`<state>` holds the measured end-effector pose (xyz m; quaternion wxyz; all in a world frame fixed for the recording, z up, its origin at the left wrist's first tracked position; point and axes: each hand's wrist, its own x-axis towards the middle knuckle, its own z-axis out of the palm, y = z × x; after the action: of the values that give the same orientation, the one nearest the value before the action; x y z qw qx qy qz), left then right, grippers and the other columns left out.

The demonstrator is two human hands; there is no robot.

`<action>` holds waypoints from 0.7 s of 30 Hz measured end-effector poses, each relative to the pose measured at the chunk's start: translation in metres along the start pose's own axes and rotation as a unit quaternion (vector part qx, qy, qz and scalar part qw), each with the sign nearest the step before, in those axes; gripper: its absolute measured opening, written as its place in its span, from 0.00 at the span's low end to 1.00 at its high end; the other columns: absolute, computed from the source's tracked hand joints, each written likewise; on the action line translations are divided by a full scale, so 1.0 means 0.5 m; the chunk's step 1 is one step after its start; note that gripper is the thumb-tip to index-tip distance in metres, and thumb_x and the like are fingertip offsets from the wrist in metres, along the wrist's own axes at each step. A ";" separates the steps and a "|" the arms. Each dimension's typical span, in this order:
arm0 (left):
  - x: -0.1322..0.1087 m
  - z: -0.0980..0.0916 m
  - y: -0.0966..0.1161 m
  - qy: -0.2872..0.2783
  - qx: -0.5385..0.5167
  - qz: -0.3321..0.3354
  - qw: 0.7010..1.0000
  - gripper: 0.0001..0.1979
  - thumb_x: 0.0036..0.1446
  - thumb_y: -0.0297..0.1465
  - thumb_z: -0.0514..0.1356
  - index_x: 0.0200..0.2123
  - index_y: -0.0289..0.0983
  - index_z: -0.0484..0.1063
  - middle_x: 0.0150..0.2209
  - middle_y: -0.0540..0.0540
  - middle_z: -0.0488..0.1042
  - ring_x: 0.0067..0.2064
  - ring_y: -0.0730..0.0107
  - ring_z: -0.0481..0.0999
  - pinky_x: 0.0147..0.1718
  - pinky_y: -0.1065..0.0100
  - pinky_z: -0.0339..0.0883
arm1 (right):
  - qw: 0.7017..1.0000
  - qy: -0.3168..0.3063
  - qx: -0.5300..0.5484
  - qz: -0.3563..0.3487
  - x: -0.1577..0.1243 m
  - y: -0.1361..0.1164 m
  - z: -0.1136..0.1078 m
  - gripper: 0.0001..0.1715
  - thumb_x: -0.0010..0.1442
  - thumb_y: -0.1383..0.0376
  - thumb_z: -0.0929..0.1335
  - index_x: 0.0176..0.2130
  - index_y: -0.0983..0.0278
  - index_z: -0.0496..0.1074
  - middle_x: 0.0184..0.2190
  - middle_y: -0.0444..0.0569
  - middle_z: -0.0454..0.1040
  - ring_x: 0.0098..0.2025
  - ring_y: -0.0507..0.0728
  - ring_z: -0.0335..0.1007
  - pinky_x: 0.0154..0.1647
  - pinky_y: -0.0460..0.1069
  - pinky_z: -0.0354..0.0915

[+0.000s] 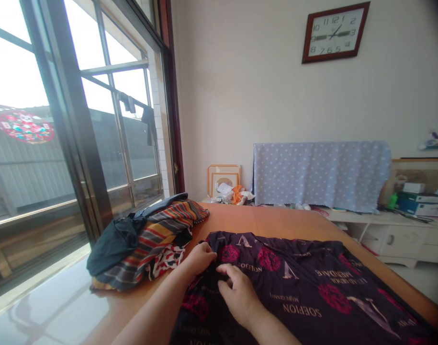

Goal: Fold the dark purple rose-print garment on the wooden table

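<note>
A dark purple printed cloth [276,282] with pink round motifs and pale lettering lies spread over the table; its exact kind of garment cannot be made out. My left hand [200,258] is closed at the cloth's left edge, fingers pinching the fabric there. Just to its right, my right hand [240,293] rests low over the cloth, with thumb and forefinger curved and a gap between them. Some of the fabric between the two hands is bunched and in shadow.
Left of my hands, a heap of clothes [157,239], striped and dark, lies on the orange-brown table [297,220]. A window [125,120] stands at the left. Beyond the table are a dotted blue cover [319,175] and a white cabinet [401,239].
</note>
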<state>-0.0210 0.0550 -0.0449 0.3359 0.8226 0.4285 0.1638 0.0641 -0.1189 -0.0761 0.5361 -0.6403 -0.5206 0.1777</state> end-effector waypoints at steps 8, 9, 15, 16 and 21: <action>-0.040 -0.016 0.016 -0.153 -0.281 -0.019 0.947 0.23 0.55 0.52 0.59 0.39 0.38 0.65 0.32 0.47 0.78 0.26 0.72 0.76 0.21 0.74 0.60 | 0.996 -0.074 0.037 0.020 0.008 -0.014 -0.005 0.29 0.60 0.58 0.68 0.59 0.60 0.72 0.51 0.52 0.76 0.37 0.57 0.72 0.44 0.55 0.69; -0.034 -0.021 0.012 -0.138 -0.275 -0.022 0.951 0.22 0.56 0.51 0.59 0.39 0.38 0.66 0.32 0.47 0.78 0.26 0.72 0.76 0.22 0.74 0.61 | 0.997 -0.068 0.029 0.026 0.009 -0.011 -0.006 0.29 0.59 0.57 0.69 0.58 0.62 0.72 0.51 0.53 0.76 0.37 0.58 0.72 0.45 0.55 0.69; 0.032 -0.041 -0.024 0.059 -0.174 -0.070 0.980 0.11 0.61 0.38 0.54 0.41 0.36 0.66 0.32 0.46 0.77 0.25 0.74 0.74 0.20 0.75 0.59 | 0.990 -0.045 0.119 0.063 0.009 -0.023 -0.021 0.34 0.59 0.53 0.70 0.60 0.64 0.69 0.53 0.55 0.74 0.45 0.59 0.72 0.53 0.56 0.65; 0.041 -0.041 -0.028 0.066 -0.164 -0.069 0.982 0.09 0.61 0.35 0.54 0.41 0.36 0.67 0.32 0.46 0.77 0.25 0.74 0.74 0.20 0.75 0.59 | 0.984 -0.047 0.156 0.075 0.010 -0.030 -0.026 0.34 0.59 0.52 0.70 0.61 0.63 0.69 0.53 0.54 0.74 0.48 0.60 0.71 0.54 0.55 0.64; 0.066 -0.029 -0.037 0.089 -0.073 -0.034 0.993 0.04 0.54 0.30 0.58 0.33 0.37 0.71 0.31 0.46 0.78 0.31 0.69 0.76 0.27 0.72 0.62 | 0.948 -0.015 0.297 0.113 0.014 -0.055 -0.051 0.34 0.60 0.49 0.69 0.61 0.60 0.68 0.56 0.51 0.72 0.56 0.63 0.67 0.53 0.56 0.63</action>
<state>-0.0210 0.0955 -0.0479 0.3612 0.7630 0.4712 0.2555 0.0735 -0.1289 -0.0405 0.6710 -0.5038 -0.3761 0.3932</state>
